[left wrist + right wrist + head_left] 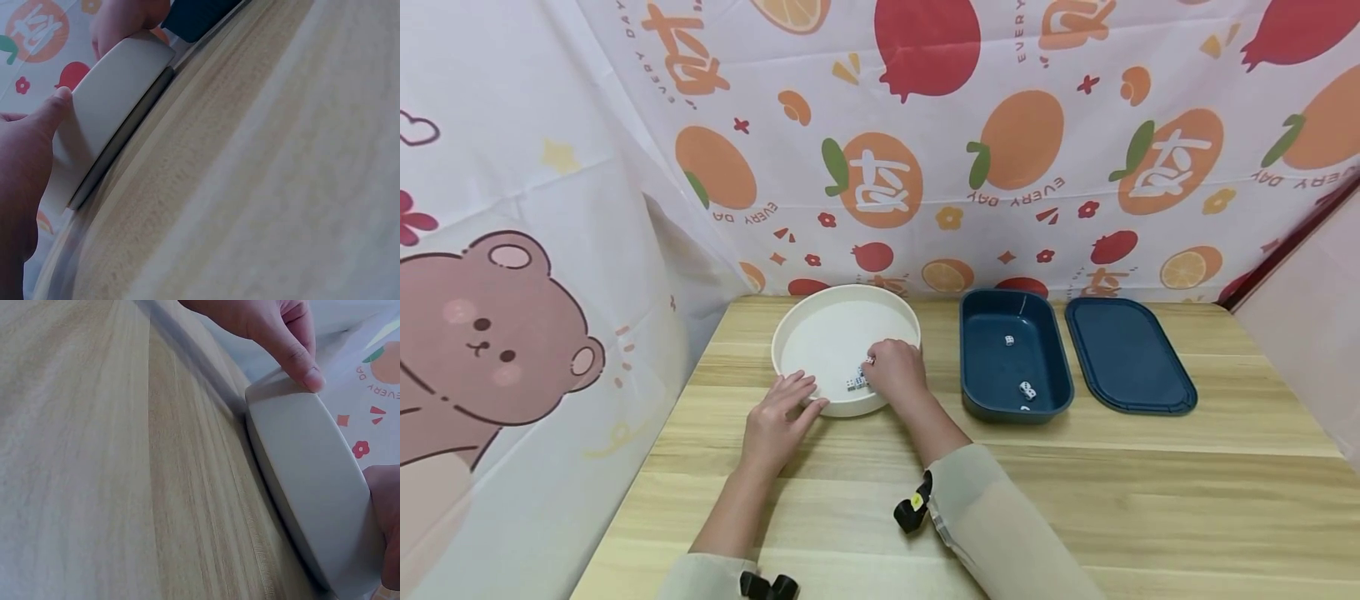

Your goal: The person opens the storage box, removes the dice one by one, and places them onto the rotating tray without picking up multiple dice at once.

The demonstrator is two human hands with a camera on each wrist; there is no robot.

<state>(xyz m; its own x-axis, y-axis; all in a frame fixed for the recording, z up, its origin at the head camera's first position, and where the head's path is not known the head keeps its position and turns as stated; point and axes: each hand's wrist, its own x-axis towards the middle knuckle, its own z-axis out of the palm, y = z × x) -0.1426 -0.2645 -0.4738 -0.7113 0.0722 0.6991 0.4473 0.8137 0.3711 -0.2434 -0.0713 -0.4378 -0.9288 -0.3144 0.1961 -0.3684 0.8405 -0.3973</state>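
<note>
both hands (778,417) (897,371) at round white tray (835,333)

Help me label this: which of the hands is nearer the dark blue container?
Right. The right hand is over the white tray, left of the dark blue container; the left hand is farther left, at the tray's near-left rim.

Both hands (897,369) forward, right curled

The tray (835,333) is looking like smooth, matt plastic. The dice (856,384) are looking like smooth plastic. The box (996,371) is showing faintly glossy plastic; the lid (1127,354) is appearing more matt. The worktop (850,500) is showing smooth, satin-finished wood grain. The backdrop (947,167) is hanging as creased, printed cloth; the sleeves (1007,517) are appearing as matt cloth.
</note>
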